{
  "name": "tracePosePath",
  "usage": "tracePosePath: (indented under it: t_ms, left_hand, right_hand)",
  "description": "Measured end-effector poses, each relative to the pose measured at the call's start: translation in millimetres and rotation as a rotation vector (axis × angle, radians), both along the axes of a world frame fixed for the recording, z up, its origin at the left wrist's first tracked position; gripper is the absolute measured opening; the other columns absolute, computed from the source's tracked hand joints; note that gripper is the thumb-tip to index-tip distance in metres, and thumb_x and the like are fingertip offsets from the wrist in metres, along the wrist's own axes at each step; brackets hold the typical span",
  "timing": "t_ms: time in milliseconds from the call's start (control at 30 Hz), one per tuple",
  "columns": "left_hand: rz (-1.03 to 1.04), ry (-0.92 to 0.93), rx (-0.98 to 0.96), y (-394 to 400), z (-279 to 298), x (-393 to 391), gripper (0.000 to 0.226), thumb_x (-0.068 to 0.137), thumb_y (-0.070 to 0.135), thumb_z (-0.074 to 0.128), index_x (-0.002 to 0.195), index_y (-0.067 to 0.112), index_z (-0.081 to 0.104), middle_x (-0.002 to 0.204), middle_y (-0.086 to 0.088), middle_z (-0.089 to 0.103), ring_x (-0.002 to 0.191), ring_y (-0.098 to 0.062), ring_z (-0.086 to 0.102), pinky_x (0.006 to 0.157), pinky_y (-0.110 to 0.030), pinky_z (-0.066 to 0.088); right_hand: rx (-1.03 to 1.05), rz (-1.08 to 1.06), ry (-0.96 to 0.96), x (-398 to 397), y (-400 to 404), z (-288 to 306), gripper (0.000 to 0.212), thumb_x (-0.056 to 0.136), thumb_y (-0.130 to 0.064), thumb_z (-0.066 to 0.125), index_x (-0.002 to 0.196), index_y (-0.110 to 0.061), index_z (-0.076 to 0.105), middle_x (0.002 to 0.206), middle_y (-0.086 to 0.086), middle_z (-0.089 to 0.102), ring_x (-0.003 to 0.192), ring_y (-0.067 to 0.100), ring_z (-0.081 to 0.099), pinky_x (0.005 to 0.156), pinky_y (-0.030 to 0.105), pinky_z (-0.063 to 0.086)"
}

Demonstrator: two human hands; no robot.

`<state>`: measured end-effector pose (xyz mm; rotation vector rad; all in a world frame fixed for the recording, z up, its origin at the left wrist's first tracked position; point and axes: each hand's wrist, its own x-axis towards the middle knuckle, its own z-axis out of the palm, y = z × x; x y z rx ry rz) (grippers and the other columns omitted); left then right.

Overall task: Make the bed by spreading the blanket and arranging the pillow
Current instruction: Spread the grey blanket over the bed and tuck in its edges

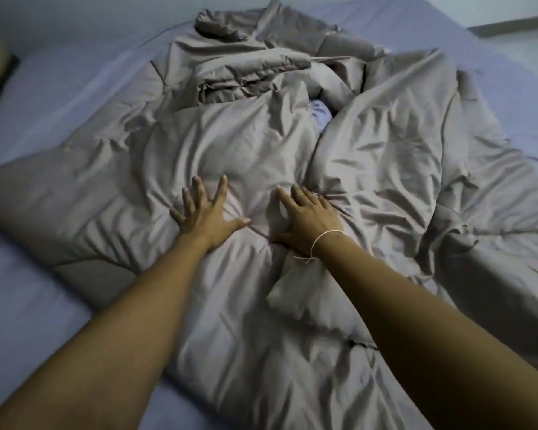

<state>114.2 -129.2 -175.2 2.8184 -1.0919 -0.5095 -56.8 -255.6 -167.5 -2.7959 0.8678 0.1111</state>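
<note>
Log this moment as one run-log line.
left hand: flat on crumpled grey quilted blanket | right hand: flat on it | lavender bedsheet: exposed

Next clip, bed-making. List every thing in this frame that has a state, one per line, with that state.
Grey quilted blanket: crumpled, bunched in the middle of the bed, not spread.
Pale lavender bed sheet: bare around the blanket, also showing through a gap in it.
Left hand: fingers splayed, pressing flat on the blanket.
Right hand: fingers straight, resting flat on the blanket.
Thin white wrist band: worn on the right wrist.
</note>
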Motion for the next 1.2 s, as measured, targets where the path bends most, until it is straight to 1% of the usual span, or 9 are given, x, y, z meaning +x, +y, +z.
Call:
tracePosePath:
  t_ms: [200, 333, 467, 600, 767, 833, 933, 1067, 1200]
  left_hand:
    - [-0.170, -0.274, -0.118, -1.6, -23.5, -2.2, 0.051, 0.098, 0.036, 0.039, 0.146, 0.022, 0.029, 0.153, -0.011, 0.029, 0.140, -0.031, 0.024, 0.111, -0.056, 0.018]
    - [-0.167, -0.135, -0.443, 34.4, -4.6, -23.9, 0.041, 0.088, -0.006, 0.039, 0.120, 0.009, 0.059, 0.127, -0.015, 0.058, 0.116, -0.032, 0.053, 0.097, -0.040, 0.038]
    - [-0.142, -0.058, -0.575, 99.4, 6.8, -51.0, 0.039, 0.088, -0.003, 0.042, 0.119, 0.007, 0.064, 0.130, -0.012, 0.060, 0.118, -0.031, 0.056, 0.100, -0.034, 0.041]
    - [-0.148, -0.044, -0.584, 198.5, 8.0, -68.7, 0.049, 0.084, 0.017, 0.030, 0.117, 0.007, 0.066, 0.117, -0.014, 0.066, 0.105, -0.032, 0.063, 0.095, -0.040, 0.049]
    - [-0.045, -0.063, -0.464, 355.9, -4.0, -76.5, 0.046, 0.087, 0.015, 0.034, 0.124, 0.015, 0.061, 0.106, -0.013, 0.064, 0.096, -0.034, 0.063, 0.085, -0.046, 0.051]
    - [0.061, -0.049, -0.392, 422.8, -9.5, -72.3, 0.046, 0.088, 0.018, 0.034, 0.127, 0.021, 0.057, 0.108, -0.011, 0.061, 0.100, -0.034, 0.060, 0.088, -0.047, 0.049]
    - [0.066, -0.047, -0.254, 483.9, -13.7, -74.2, 0.056, 0.080, 0.013, 0.029, 0.126, 0.019, 0.060, 0.111, -0.011, 0.059, 0.096, -0.036, 0.057, 0.087, -0.040, 0.048]
    - [0.057, 0.019, -0.243, 506.8, -16.9, -83.4, 0.062, 0.065, 0.005, 0.045, 0.123, 0.020, 0.062, 0.123, -0.010, 0.057, 0.110, -0.038, 0.055, 0.091, -0.045, 0.046]
    - [0.199, 0.017, -0.406, 498.0, -8.9, -84.0, 0.057, 0.072, 0.025, 0.048, 0.128, 0.019, 0.058, 0.136, -0.011, 0.050, 0.119, -0.034, 0.052, 0.098, -0.045, 0.043]
  right_hand:
    - [-0.101, -0.026, -0.064, 20.8, 13.6, -3.7, 0.066, 0.078, -0.050, 0.064, 0.135, -0.029, 0.041, 0.138, 0.004, 0.050, 0.128, 0.028, 0.043, 0.107, 0.041, 0.028]
    - [-0.216, -0.015, -0.119, 24.9, 47.9, 2.5, 0.026, 0.091, -0.031, 0.051, 0.114, -0.023, 0.061, 0.115, 0.008, 0.065, 0.114, 0.032, 0.053, 0.102, 0.042, 0.031]
    - [-0.200, 0.047, -0.179, 8.0, 106.5, 4.9, 0.021, 0.088, -0.032, 0.054, 0.099, -0.018, 0.065, 0.090, 0.010, 0.069, 0.098, 0.032, 0.059, 0.114, 0.056, 0.013]
    - [-0.240, 0.194, -0.240, -22.1, 184.2, 6.0, 0.035, 0.082, -0.055, 0.057, 0.084, -0.020, 0.061, 0.073, 0.005, 0.067, 0.073, 0.030, 0.065, 0.111, 0.061, 0.020]
    - [-0.198, 0.162, -0.332, -39.0, 286.7, 17.5, 0.054, 0.072, -0.050, 0.069, 0.118, -0.025, 0.055, 0.118, 0.012, 0.058, 0.115, 0.033, 0.050, 0.107, 0.068, 0.022]
    - [-0.100, 0.129, -0.303, -33.3, 307.7, 22.0, 0.082, 0.071, -0.053, 0.065, 0.143, -0.033, 0.032, 0.154, 0.014, 0.025, 0.142, 0.040, 0.021, 0.103, 0.072, 0.017]
    - [0.122, 0.130, -0.112, -9.9, 328.7, 7.0, 0.102, 0.073, -0.058, 0.066, 0.148, -0.044, -0.002, 0.160, 0.003, -0.013, 0.145, 0.041, -0.007, 0.105, 0.071, 0.015]
    - [0.382, 0.354, 0.207, -5.0, 395.3, -49.5, 0.109, 0.072, -0.059, 0.067, 0.150, -0.036, -0.005, 0.160, 0.008, 0.008, 0.145, 0.040, 0.006, 0.117, 0.055, 0.013]
    - [0.366, 0.362, 0.161, -34.3, 462.8, -65.8, 0.065, 0.084, -0.046, 0.050, 0.143, -0.023, 0.038, 0.139, 0.017, 0.048, 0.123, 0.047, 0.044, 0.108, 0.051, 0.033]
